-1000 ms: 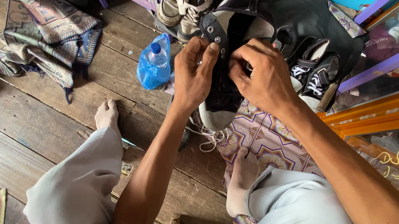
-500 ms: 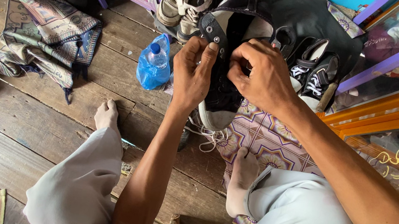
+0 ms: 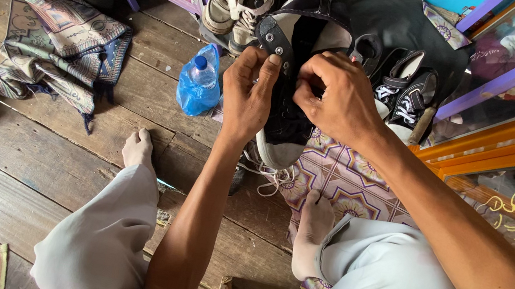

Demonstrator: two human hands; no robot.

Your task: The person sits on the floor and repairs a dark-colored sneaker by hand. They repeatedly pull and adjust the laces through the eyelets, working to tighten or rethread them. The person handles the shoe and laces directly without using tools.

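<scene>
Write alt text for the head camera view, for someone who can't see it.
Seen from above, a seated person's left hand and right hand hold a black high-top sneaker with loose white laces. A blue bag, folded patterned cloth and more shoes lie on the wooden floor.

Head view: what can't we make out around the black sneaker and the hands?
- Black sneaker: middle of the tongue and lacing hidden by both hands.
- Left hand, right hand: fingertips buried in the shoe opening; whether they pinch a lace is unclear.
- White lace: end tucked under the toe.
- Pair of black-and-white sneakers: partly behind the right hand.
</scene>
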